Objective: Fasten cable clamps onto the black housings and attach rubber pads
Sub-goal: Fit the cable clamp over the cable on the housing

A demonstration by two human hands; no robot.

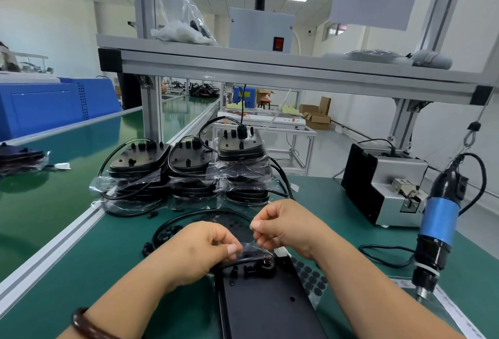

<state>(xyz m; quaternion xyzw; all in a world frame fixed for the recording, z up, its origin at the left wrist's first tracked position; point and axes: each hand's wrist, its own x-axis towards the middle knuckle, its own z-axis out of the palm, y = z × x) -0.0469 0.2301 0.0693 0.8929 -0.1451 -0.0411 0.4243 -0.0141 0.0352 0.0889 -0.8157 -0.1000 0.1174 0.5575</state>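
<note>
Stacked housings (189, 165) behind nearest housing (264, 303)

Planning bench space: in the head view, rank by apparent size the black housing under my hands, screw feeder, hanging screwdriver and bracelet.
1-2. black housing and screw feeder: alike; housing is nearer and cropped, so unranked.
3. screwdriver
4. bracelet

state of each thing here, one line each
left hand: pinching film at the housing's far end
right hand: pinching the same film, held higher
housing: flat on the mat, cable at its far end
pad sheet: flat, right of the housing
screwdriver: hanging, unheld
stacks: bagged, untouched
</note>
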